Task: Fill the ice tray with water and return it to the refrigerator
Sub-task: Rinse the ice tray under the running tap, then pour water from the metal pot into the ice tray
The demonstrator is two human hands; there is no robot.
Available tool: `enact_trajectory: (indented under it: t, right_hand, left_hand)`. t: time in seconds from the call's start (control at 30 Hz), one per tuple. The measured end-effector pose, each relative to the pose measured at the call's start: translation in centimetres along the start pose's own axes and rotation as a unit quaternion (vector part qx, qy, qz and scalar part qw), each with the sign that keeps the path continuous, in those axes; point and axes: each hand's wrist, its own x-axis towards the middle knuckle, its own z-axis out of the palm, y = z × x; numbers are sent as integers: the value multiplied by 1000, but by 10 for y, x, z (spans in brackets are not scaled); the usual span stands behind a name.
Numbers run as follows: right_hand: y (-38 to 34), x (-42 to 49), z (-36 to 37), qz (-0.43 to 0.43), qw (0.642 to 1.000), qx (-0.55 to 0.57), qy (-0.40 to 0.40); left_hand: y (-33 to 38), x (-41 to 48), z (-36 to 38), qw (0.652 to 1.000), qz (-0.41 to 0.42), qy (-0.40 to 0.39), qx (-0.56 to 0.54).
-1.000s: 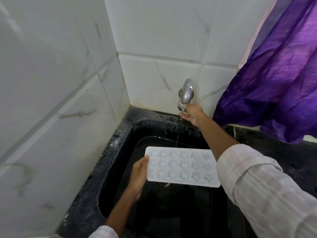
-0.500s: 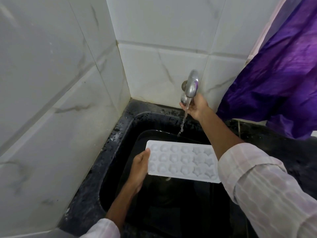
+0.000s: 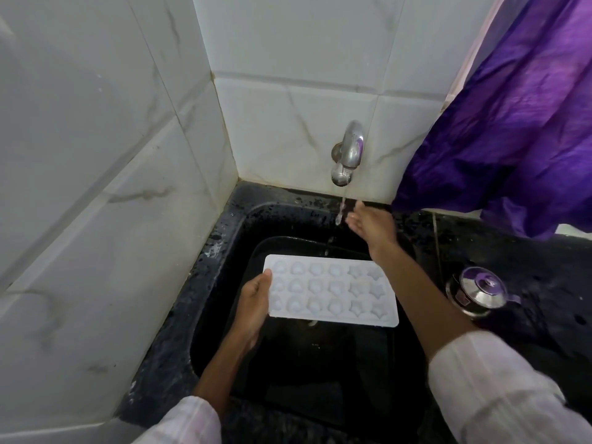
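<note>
While a thin stream of water [image 3: 340,210] runs from the metal tap [image 3: 349,152] on the tiled back wall [image 3: 288,52], the white ice tray [image 3: 333,291] is held roughly level over the black sink [image 3: 221,251], lower than the tap and nearer to the person. The tray has three rows of six moulds; the four left columns are rounded and the two right columns are star-shaped. The left hand [image 3: 254,302] grips the tray at its left short edge: the thumb lies on top of the rim, and the fingers pass underneath, where they are hidden. The right hand [image 3: 371,224] is just to the right of the stream and below the tap spout, with its fingers straight and relaxed and nothing in its grasp; contact between the fingertips and the water cannot be determined. The stream descends toward the far long edge of the tray, and it cannot be determined whether it lands in the moulds. Both forearms emerge from pale sleeves [image 3: 499,389]. On the dark counter [image 3: 551,261] to the right of the sink stands a steel pot [image 3: 479,291] with a lid. A purple curtain [image 3: 512,123] hangs above the counter.
</note>
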Motion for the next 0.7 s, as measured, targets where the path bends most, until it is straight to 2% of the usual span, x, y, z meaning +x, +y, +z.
enact_trajectory:
  t: [0.2,0.37,0.53,0.7]
  right_hand:
    - [45,-79,-45,-167,976,-140,13]
    - [82,-130,-75,-247,943,-209,74]
    - [121,-156,-99,-208,944,-227,115]
    - [133,-179,-123,-104,966,-176,158]
  left_hand:
    - [-9,-11,-11,999,11,0,30]
    - [-19,-25,-17,999,15,-5,37]
    - [-28,-38,-17,998,10,-20,64]
    - [-40,-52,-6,995,13,-46,83]
